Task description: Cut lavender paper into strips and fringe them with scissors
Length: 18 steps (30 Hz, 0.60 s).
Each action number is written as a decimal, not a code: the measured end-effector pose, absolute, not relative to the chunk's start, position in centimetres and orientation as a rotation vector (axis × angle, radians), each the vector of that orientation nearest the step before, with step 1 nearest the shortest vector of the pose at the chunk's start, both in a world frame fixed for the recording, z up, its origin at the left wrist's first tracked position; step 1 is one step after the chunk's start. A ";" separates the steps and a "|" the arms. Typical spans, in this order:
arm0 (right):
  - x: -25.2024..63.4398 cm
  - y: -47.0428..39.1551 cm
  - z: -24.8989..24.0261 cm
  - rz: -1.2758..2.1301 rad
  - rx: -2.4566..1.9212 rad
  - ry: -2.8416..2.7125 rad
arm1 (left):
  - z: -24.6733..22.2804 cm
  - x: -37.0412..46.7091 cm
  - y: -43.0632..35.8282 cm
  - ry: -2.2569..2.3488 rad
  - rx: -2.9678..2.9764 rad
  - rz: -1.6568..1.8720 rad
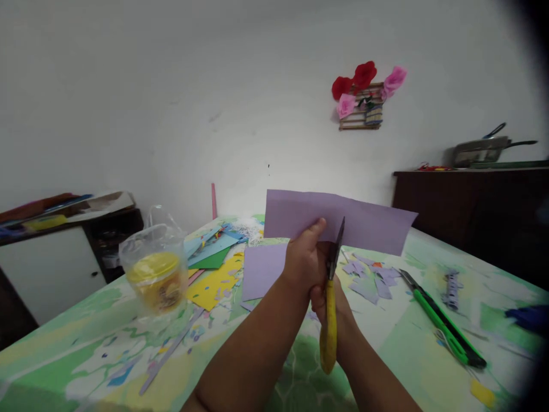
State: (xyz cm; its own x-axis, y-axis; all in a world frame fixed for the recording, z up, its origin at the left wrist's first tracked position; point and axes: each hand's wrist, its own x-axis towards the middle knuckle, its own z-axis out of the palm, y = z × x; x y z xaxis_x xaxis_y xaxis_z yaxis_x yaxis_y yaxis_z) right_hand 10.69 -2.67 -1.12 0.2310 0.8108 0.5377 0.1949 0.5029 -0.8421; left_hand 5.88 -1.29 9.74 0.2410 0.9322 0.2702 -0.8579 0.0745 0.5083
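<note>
A wide strip of purple paper (373,223) is held up above the table, pinched by my left hand (305,252) with the thumb on its near face. Yellow-handled scissors (329,326) point upward, their dark blades against the lower middle of the paper. My right hand (338,312) is closed round the scissors, partly hidden behind the handle and close against my left hand. Under the held strip, another purple sheet (263,270) lies on the table, with purple scraps (371,277) to the right.
A yellow-lidded tub (158,280) in clear plastic stands at the left, near yellow paper (218,280) and green paper (212,259). A green cutter knife (444,323) and a purple paper roll (452,290) lie at the right on the patterned tablecloth (412,360).
</note>
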 end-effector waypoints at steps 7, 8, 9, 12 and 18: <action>10.4 -3.0 -1.1 0.493 -0.993 -1.292 | 9.6 6.3 -1.1 0.059 0.640 1.364; 10.6 -2.7 -1.2 0.485 -0.993 -1.296 | 9.6 6.4 -1.1 0.047 0.627 1.361; 10.7 -2.4 -1.4 0.477 -0.992 -1.301 | 9.6 6.4 -1.1 0.038 0.616 1.357; 10.9 -1.8 -1.7 0.457 -0.995 -1.309 | 9.6 6.3 -1.3 0.030 0.592 1.356; 10.5 -3.0 -1.8 0.459 -1.031 -1.279 | 9.7 6.0 -1.4 0.057 0.615 1.304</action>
State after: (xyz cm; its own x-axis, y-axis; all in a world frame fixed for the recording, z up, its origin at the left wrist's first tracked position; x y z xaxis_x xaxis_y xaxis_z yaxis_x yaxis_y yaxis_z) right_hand 10.47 -2.98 -1.76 0.2799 0.7810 0.5583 0.2473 0.5032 -0.8280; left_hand 6.04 -1.36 9.68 0.2862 0.9110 0.2970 -0.8815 0.1288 0.4543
